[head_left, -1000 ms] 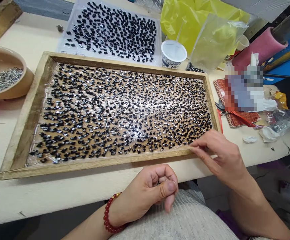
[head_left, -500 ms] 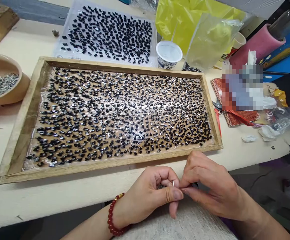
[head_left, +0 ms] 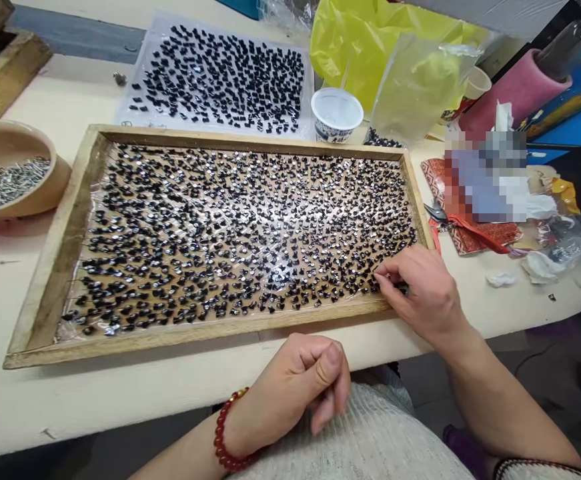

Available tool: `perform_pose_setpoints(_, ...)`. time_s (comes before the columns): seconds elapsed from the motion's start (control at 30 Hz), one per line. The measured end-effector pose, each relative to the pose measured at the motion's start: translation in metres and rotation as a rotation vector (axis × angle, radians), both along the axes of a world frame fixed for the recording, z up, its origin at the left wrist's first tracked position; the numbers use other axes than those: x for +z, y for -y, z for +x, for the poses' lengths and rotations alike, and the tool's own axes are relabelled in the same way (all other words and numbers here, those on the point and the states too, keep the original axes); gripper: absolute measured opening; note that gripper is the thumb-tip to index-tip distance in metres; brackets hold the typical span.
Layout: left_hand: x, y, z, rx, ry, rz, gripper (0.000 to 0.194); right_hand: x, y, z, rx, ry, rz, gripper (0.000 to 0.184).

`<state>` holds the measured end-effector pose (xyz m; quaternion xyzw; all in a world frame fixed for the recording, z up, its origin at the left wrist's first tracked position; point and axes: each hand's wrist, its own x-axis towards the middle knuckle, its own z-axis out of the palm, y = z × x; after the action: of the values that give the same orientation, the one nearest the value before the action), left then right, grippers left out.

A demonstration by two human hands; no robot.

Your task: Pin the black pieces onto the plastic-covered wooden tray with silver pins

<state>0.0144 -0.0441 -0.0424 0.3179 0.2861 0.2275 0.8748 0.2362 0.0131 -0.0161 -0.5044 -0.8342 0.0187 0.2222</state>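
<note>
A shallow wooden tray holds rows of small black pieces with shiny spots, on a clear film. At the tray's near right corner is my right hand, thumb and forefinger pinched on a small black piece among the others. More black shows beneath its curled fingers. My left hand is closed in front of the tray, below the table edge. Its curled fingers hide the small metal pins that showed in the palm earlier. A red bead bracelet circles the left wrist.
To the left stands a tan bowl of metal pins. Behind the tray lie a white sheet of black pieces, a paper cup and a yellow bag. Red-handled pliers and crumpled tissue are at right.
My right hand has left my left hand and moved up to the tray's right corner. The left fingers have curled over the palm, and the upright metal pin at the thumb is out of sight.
</note>
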Motion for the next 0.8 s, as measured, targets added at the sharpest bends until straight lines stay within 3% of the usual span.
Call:
perform_pose_setpoints(0.13,-0.0013,0.0017,-0.0025,0.007,0.012,0.072,0.068,-0.0060,-0.0036,-0.0034,0.024,0.096,-0.002,0.014)
perform_pose_setpoints(0.47,0.0075,-0.0022,-0.0031,0.049,0.056,0.092,0.041,-0.0053,-0.0055,-0.0056,0.030,0.180,0.040,0.016)
perform_pose_setpoints(0.8,-0.0021,0.0029,-0.0071,-0.017,0.066,0.103,0.061,-0.0042,-0.0060,-0.0073,0.042,0.189,0.030,0.016)
